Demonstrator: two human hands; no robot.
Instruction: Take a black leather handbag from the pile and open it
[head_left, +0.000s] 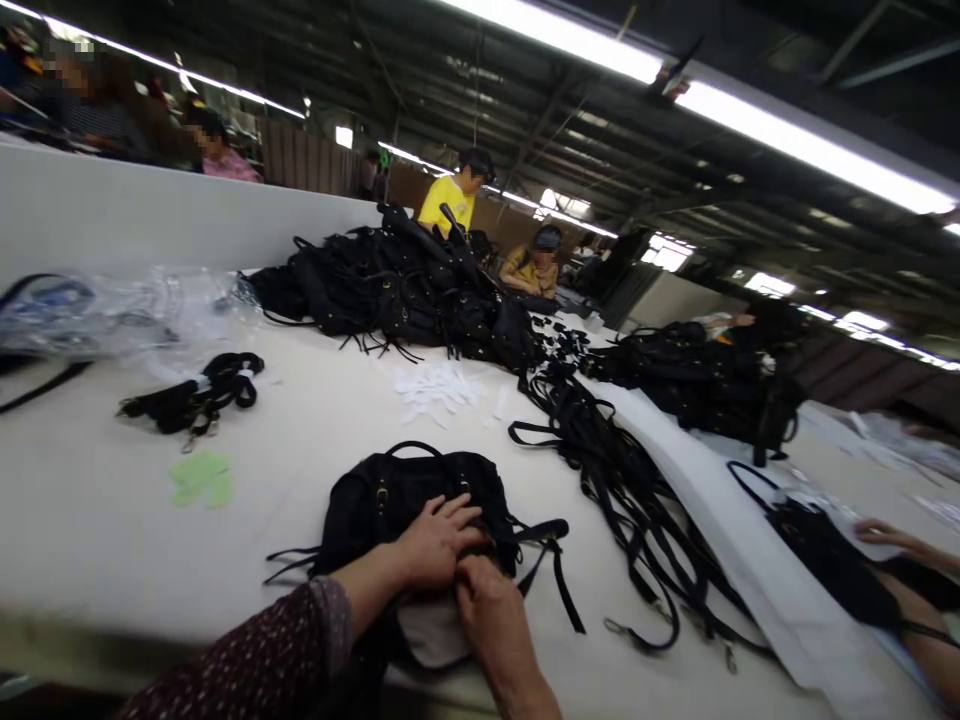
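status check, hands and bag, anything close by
Left hand flat on black bag. Right hand at its near edge. Loose straps lie right of the bag.

Your soft black fabric handbag with brass-coloured buckles (409, 500) lies slumped at the near edge of the pale surface (90, 520), its looped handle arched on the far side, narrow straps trailing to both sides, pale lining showing at its near, open end.

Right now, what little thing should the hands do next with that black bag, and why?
Probably slide the white paper stuffing further into the soft black fabric handbag. The left hand presses flat on the bag, the right hand pinches at its near edge, and the paper still pokes out there.
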